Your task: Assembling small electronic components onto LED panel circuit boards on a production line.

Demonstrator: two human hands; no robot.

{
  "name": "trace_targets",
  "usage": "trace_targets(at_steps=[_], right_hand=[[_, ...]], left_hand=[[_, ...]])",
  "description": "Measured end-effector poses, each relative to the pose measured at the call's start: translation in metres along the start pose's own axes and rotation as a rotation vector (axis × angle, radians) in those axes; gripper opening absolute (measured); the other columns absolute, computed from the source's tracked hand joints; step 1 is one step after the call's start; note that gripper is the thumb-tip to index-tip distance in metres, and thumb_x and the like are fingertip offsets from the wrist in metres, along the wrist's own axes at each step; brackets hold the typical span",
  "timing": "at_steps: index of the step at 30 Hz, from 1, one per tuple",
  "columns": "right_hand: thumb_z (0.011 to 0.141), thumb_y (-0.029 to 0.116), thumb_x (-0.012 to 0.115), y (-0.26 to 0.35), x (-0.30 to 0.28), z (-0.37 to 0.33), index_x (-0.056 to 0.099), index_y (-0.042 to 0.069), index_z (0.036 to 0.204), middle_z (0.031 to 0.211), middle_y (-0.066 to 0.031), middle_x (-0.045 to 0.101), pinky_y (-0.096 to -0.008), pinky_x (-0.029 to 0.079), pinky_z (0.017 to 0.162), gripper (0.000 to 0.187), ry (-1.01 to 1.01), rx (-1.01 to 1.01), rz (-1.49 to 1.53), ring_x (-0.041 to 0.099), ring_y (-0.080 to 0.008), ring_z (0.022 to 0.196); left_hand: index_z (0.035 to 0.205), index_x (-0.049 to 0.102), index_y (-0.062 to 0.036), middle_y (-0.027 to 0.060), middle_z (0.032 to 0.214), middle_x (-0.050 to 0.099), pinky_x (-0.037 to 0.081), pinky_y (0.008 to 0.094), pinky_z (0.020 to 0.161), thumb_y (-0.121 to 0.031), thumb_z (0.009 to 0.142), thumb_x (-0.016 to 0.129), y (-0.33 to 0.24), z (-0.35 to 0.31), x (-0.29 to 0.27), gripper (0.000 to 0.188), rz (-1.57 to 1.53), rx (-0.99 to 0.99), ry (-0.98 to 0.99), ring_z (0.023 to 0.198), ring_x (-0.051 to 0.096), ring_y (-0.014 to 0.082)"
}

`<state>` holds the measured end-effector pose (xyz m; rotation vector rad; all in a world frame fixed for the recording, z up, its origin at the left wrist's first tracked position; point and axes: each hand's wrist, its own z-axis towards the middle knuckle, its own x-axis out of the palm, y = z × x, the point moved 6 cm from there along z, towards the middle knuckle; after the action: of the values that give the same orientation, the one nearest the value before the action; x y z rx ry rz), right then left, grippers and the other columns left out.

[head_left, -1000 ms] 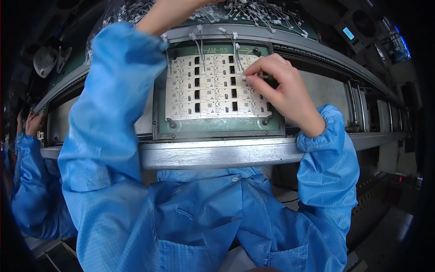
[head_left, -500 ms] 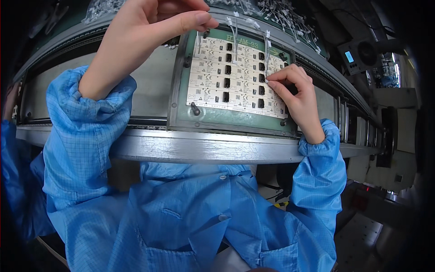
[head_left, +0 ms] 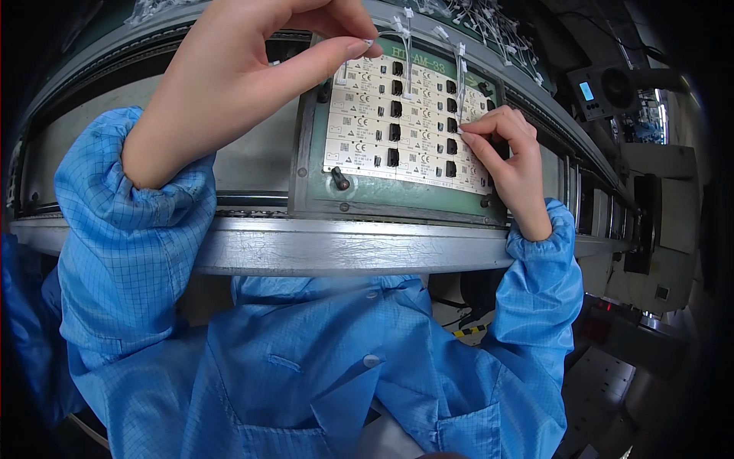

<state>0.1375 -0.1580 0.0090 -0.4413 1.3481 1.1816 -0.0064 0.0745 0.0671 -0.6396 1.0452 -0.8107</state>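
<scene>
A panel of cream-coloured circuit boards with black components in rows lies in a green fixture. Above its far left corner is my left hand, thumb and index finger pinched on a small white connector; most of its wire is hidden. My right hand rests at the right of the panel. Its thumb and forefinger pinch the near end of a thin wire lead beside a black component. Another white-tipped lead lies across the panel's upper middle.
A metal rail runs along the near side, between the fixture and my body. Many loose white-ended wire leads are heaped beyond the far rail. A device with a small lit screen stands at the far right.
My left hand has come lower and slightly right, its fingertips now closed on the white connector. The fixture and right hand appear slightly further right, the right hand still pinching at the panel.
</scene>
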Motion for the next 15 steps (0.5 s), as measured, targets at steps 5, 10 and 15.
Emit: trace_targets(at_steps=[5,10,15], right_hand=[[0.084,0.008,0.07,0.009,-0.005,-0.002,0.074,0.004,0.091,0.083,-0.0027,0.063,-0.0329,0.034,0.084,0.008,-0.014,-0.088,-0.091,0.055,-0.018,0.086],[0.084,0.008,0.07,0.009,-0.007,-0.008,0.074,0.006,0.094,0.087,-0.0031,0.064,-0.0335,0.033,0.087,0.011,-0.002,-0.122,-0.079,0.055,-0.0187,0.087],[0.084,0.008,0.071,0.01,-0.007,-0.004,0.073,0.006,0.093,0.088,-0.003,0.063,-0.0335,0.033,0.087,0.01,-0.003,-0.155,-0.093,0.055,-0.019,0.088]], left_hand=[[0.097,0.066,0.005,0.0129,0.09,0.07,0.055,0.0286,0.077,-0.001,0.09,0.066,0.001,0.0,0.003,0.009,-0.001,0.078,0.015,0.085,0.07,0.018],[0.096,0.066,0.0045,0.0132,0.088,0.07,0.054,0.0291,0.075,-0.001,0.089,0.066,0.005,-0.002,0.006,0.008,-0.011,0.157,-0.012,0.082,0.07,0.019],[0.096,0.066,0.0049,0.0136,0.087,0.071,0.054,0.029,0.075,-0.001,0.089,0.066,0.002,0.0,0.008,0.009,0.03,0.015,0.036,0.08,0.07,0.0194]])
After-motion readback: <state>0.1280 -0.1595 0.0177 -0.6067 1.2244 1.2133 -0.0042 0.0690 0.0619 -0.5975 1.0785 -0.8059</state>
